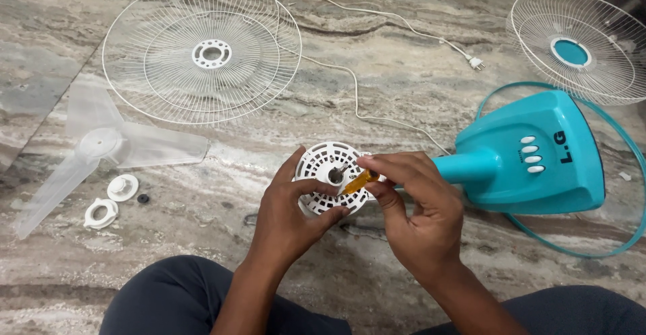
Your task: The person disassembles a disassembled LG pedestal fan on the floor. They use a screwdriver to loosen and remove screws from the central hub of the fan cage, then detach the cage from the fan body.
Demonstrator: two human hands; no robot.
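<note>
**Hands on the fan motor, centre frame**

Left hand (289,217) wraps the white motor housing (330,173) at centre, thumb and fingers curled round its rim. Right hand (417,207) pinches a yellow-handled screwdriver (355,181), tip at the housing's middle. Teal fan base (531,153) lies just right. Rear grille (202,52) upper left, clear blade (101,146) far left, front grille (582,46) upper right.
</note>
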